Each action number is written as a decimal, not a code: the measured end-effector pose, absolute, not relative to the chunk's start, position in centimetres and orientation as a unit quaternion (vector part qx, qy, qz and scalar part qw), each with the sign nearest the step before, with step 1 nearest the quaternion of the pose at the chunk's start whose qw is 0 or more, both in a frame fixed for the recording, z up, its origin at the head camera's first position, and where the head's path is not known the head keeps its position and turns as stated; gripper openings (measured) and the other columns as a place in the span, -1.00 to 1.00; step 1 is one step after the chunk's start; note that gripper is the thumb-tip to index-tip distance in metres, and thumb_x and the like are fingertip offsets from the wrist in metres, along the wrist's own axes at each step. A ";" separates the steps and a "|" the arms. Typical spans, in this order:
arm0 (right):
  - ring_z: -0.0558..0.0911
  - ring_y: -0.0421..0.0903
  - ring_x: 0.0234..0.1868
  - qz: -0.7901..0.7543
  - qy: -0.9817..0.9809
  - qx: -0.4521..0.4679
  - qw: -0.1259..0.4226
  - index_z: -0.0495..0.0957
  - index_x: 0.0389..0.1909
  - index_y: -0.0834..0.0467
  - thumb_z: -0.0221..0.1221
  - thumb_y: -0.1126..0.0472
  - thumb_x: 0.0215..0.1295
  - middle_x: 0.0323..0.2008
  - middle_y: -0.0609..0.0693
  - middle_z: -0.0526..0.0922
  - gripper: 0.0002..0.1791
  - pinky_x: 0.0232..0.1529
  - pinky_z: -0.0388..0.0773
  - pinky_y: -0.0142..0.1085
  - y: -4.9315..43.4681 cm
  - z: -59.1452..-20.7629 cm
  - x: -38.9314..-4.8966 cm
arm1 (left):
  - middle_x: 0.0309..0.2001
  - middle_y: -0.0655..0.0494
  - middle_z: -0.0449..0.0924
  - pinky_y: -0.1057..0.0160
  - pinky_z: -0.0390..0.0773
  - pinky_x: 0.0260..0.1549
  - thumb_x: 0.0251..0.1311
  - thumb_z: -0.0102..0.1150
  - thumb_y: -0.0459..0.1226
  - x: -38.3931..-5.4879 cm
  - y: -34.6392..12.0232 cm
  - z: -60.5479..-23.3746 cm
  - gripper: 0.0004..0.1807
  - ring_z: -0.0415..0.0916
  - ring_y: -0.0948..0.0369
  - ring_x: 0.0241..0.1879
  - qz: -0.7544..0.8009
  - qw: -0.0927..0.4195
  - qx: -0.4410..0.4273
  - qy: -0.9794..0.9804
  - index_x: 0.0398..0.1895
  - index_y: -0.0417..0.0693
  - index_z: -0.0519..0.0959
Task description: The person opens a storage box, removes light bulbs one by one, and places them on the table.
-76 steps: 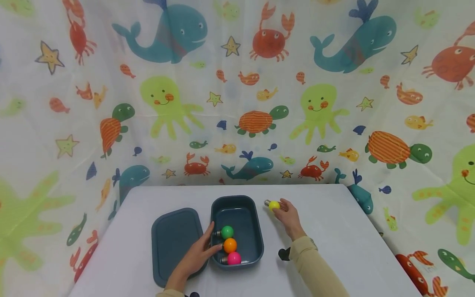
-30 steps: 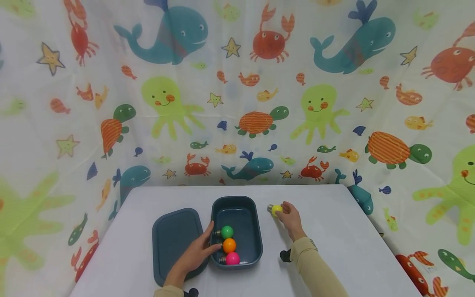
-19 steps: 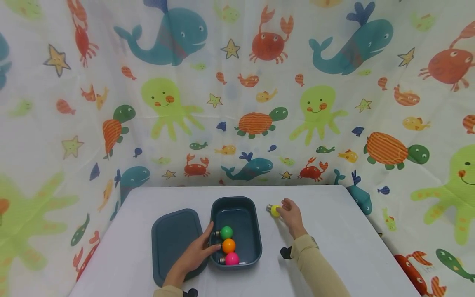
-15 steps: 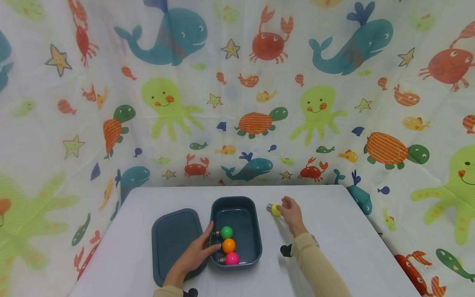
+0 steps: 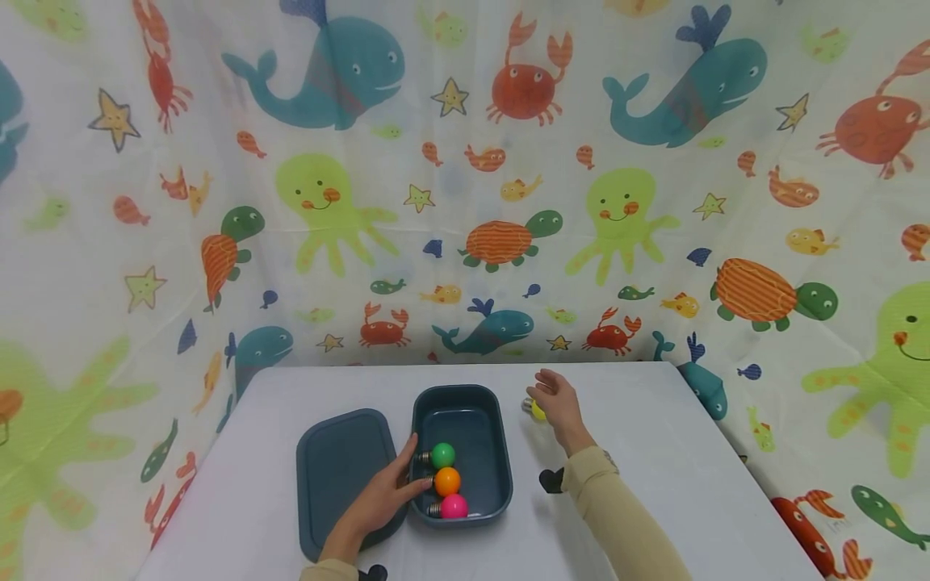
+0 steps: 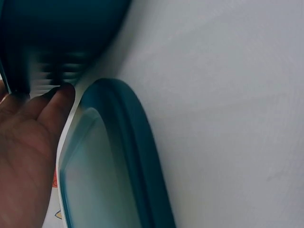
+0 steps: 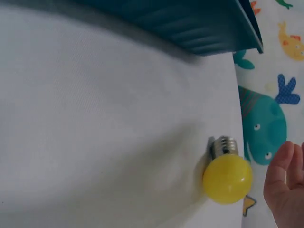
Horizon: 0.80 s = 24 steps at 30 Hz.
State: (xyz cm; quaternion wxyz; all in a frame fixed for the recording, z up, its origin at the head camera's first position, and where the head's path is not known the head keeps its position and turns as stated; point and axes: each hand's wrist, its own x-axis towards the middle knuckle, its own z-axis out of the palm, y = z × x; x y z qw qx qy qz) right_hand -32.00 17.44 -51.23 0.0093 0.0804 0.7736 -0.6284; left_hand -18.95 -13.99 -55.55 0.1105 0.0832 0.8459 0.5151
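My left hand [image 5: 388,488] lies at the left side of a dark blue plastic box [image 5: 504,476], its thumb over the rim and its fingers straight against the wall. In the left wrist view the fingertips meet the ribbed outer wall. Inside the box, green [image 5: 443,455], orange [image 5: 447,482] and pink [image 5: 454,507] light bulbs lie in a column, metal screw bases toward the left wall. My right hand [image 5: 561,406] is raised with loosely bent fingers holding nothing. Below it a yellow light bulb [image 7: 228,179] lies on the table, partly hidden by the hand in the head view.
A dark blue lid [image 5: 341,476] lies flat left of the box, partly under my left forearm. A white cloth covers the table [image 5: 639,452]. Behind it hangs a curtain [image 5: 465,194] printed with sea animals.
My right hand first touched the yellow bulb, shifting it slightly, then let go and moved up and left off it. My left hand and the box stay about where they were.
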 end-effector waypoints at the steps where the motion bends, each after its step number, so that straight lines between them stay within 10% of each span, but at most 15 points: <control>1: 0.40 0.08 0.33 -0.633 0.771 0.074 0.008 0.25 0.39 0.16 0.24 0.19 0.34 0.33 0.14 0.40 -0.36 0.28 0.40 -0.07 17.1 -50.9 -32.0 | 0.52 -0.16 -0.04 -0.19 0.18 0.31 0.26 0.23 0.01 -18.9 -14.0 -55.5 -0.04 0.07 -0.19 0.43 0.515 0.111 0.083 0.846 0.57 0.01 -0.08; 24: 0.48 0.09 0.25 -0.710 0.703 -0.027 0.037 0.33 0.34 0.18 0.27 0.23 0.30 0.26 0.17 0.47 -0.40 0.17 0.52 -0.09 11.5 -49.1 -31.0 | 0.51 -0.19 -0.03 -0.20 0.21 0.29 0.27 0.22 0.03 -19.1 -14.1 -56.1 -0.04 0.11 -0.21 0.41 0.514 0.108 0.084 0.847 0.58 0.03 -0.09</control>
